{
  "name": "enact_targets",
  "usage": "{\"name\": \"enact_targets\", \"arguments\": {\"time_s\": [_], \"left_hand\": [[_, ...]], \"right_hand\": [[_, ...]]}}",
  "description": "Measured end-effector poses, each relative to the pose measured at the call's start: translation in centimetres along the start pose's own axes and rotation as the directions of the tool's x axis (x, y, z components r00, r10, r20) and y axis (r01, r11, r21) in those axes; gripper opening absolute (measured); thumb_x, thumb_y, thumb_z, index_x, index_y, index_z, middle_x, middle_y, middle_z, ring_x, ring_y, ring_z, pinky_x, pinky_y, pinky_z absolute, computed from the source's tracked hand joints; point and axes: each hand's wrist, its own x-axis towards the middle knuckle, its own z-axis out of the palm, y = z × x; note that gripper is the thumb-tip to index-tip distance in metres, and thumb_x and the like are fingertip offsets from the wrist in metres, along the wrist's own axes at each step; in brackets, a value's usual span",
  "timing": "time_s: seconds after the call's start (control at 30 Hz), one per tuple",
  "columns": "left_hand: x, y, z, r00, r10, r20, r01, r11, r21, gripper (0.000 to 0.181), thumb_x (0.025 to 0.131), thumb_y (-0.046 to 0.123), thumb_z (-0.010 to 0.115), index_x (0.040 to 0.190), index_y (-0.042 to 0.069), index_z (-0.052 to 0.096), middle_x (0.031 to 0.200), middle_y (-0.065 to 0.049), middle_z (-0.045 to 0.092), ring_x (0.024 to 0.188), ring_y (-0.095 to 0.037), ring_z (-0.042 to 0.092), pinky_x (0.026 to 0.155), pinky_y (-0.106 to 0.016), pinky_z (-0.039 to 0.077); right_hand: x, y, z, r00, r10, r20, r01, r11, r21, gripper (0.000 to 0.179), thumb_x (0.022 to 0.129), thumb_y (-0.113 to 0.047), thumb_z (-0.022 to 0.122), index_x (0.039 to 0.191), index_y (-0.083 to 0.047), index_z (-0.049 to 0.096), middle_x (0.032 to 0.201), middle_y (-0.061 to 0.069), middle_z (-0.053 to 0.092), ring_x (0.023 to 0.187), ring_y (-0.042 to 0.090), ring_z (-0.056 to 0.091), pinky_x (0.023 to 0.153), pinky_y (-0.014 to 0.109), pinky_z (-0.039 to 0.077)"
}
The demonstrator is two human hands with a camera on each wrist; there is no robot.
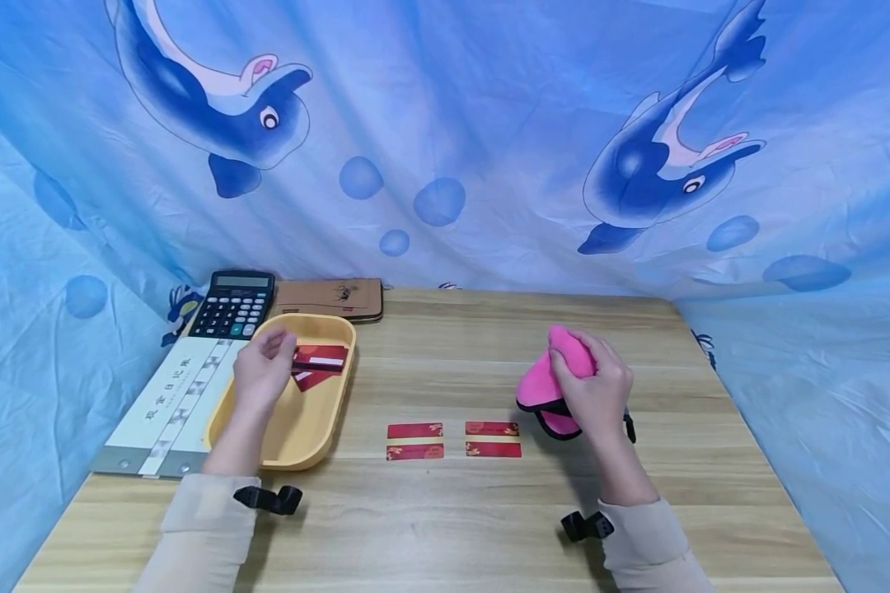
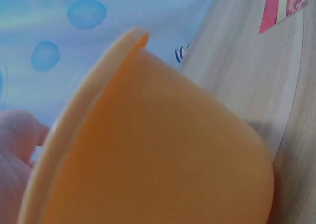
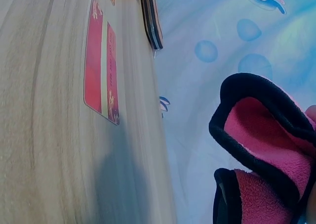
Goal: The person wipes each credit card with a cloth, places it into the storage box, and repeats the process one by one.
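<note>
My left hand (image 1: 262,362) reaches over the yellow basket (image 1: 335,428), thumb and fingertips bent together at the left edge of some red cards (image 1: 317,377). I cannot tell whether it pinches one of them. In the left wrist view, the basket wall (image 2: 173,135) hides most of that hand (image 2: 15,159). My right hand (image 1: 597,391) grips a folded pink fleecy cloth item (image 1: 537,383) with black edging, held above the table. Its two black-edged flaps (image 3: 261,130) gape apart in the right wrist view. Two red-and-gold cards (image 1: 415,441) (image 1: 493,439) lie side by side between the hands.
Left of the basket lies a white ledger-like folder (image 1: 166,395), with a black calculator (image 1: 233,305) at its far end. A brown wallet (image 1: 326,298) sits behind the basket. Blue dolphin-print curtains (image 1: 452,123) hang around the wooden table (image 1: 445,527).
</note>
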Motion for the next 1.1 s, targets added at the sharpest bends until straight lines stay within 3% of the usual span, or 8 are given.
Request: {"name": "enact_targets", "arguments": {"time_s": [0.1, 0.2, 0.37, 0.57, 0.63, 0.73, 0.87, 1.1], "left_hand": [[-0.9, 1.0, 0.2, 0.991, 0.092, -0.093, -0.097, 0.994, -0.057, 0.045, 0.106, 0.037, 0.053, 0.141, 0.009, 0.057, 0.136, -0.009, 0.063, 0.125, -0.022, 0.059, 0.106, -0.035, 0.049], [-1.9, 2.2, 0.6, 0.97, 0.217, -0.112, -0.227, 0.97, -0.088, 0.04, 0.104, 0.036, 0.056, 0.133, 0.009, 0.064, 0.127, -0.007, 0.068, 0.115, -0.015, 0.063, 0.1, -0.026, 0.051], [-4.3, 3.5, 1.1, 0.91, 0.414, -0.011, -0.409, 0.895, -0.18, 0.034, 0.103, 0.024, 0.061, 0.125, -0.001, 0.066, 0.117, -0.008, 0.072, 0.104, -0.005, 0.066, 0.09, -0.015, 0.053], [-6.3, 3.5, 1.7, 0.837, 0.53, 0.138, -0.453, 0.811, -0.369, 0.024, 0.101, 0.004, 0.061, 0.121, -0.009, 0.065, 0.114, -0.014, 0.072, 0.104, -0.006, 0.068, 0.085, -0.02, 0.058], [-6.9, 3.5, 1.9, 0.811, 0.554, 0.189, -0.469, 0.808, -0.357, 0.024, 0.1, 0.004, 0.062, 0.121, -0.006, 0.066, 0.117, -0.016, 0.071, 0.107, -0.008, 0.067, 0.089, -0.019, 0.056], [-7.9, 3.6, 2.2, 0.787, 0.55, 0.28, -0.481, 0.831, -0.281, 0.025, 0.101, 0.012, 0.063, 0.124, 0.003, 0.068, 0.122, -0.01, 0.069, 0.111, -0.01, 0.064, 0.096, -0.019, 0.052], [-9.1, 3.6, 2.9, 0.77, 0.519, 0.372, -0.49, 0.854, -0.177, 0.029, 0.101, 0.023, 0.066, 0.127, 0.012, 0.068, 0.126, 0.001, 0.067, 0.116, -0.015, 0.061, 0.101, -0.03, 0.052], [-10.2, 1.9, 4.3, 0.74, 0.532, 0.412, -0.527, 0.839, -0.136, 0.03, 0.097, 0.018, 0.07, 0.126, 0.012, 0.069, 0.128, 0.001, 0.067, 0.12, -0.019, 0.061, 0.103, -0.042, 0.052]], "right_hand": [[0.0, 0.2, 0.0, 1.0, -0.003, -0.01, 0.003, 1.0, 0.003, 0.033, 0.075, -0.007, 0.085, 0.107, -0.002, 0.077, 0.097, 0.014, 0.075, 0.083, 0.032, 0.071, 0.066, 0.021, 0.046], [0.1, 0.3, -0.1, 1.0, -0.001, -0.008, 0.001, 1.0, 0.004, 0.033, 0.076, -0.007, 0.085, 0.107, -0.001, 0.077, 0.098, 0.014, 0.076, 0.085, 0.032, 0.071, 0.067, 0.02, 0.047], [0.0, 0.3, -0.4, 1.0, 0.009, -0.007, -0.009, 1.0, 0.005, 0.033, 0.076, -0.007, 0.085, 0.108, -0.001, 0.077, 0.099, 0.015, 0.075, 0.085, 0.032, 0.071, 0.066, 0.023, 0.048], [-0.3, 0.2, -0.7, 1.0, 0.014, 0.0, -0.014, 1.0, 0.0, 0.034, 0.076, -0.008, 0.085, 0.109, -0.002, 0.076, 0.1, 0.017, 0.075, 0.086, 0.034, 0.07, 0.065, 0.028, 0.047], [-0.4, 0.2, -0.7, 1.0, 0.018, -0.004, -0.018, 1.0, 0.002, 0.034, 0.077, -0.008, 0.085, 0.109, -0.002, 0.076, 0.1, 0.016, 0.075, 0.086, 0.034, 0.071, 0.066, 0.026, 0.047], [-0.6, 0.3, -0.9, 0.999, 0.035, -0.012, -0.035, 0.999, 0.002, 0.035, 0.076, -0.007, 0.085, 0.109, -0.002, 0.076, 0.101, 0.015, 0.075, 0.087, 0.033, 0.071, 0.067, 0.024, 0.047], [-1.0, 0.2, -1.4, 0.996, 0.082, -0.018, -0.083, 0.996, -0.018, 0.036, 0.076, -0.008, 0.086, 0.11, -0.003, 0.076, 0.104, 0.015, 0.075, 0.091, 0.032, 0.07, 0.069, 0.026, 0.046], [-1.7, -0.2, -2.7, 0.994, 0.108, -0.034, -0.109, 0.993, -0.052, 0.034, 0.077, -0.008, 0.085, 0.109, -0.003, 0.076, 0.104, 0.016, 0.075, 0.091, 0.032, 0.07, 0.07, 0.019, 0.045]]}}
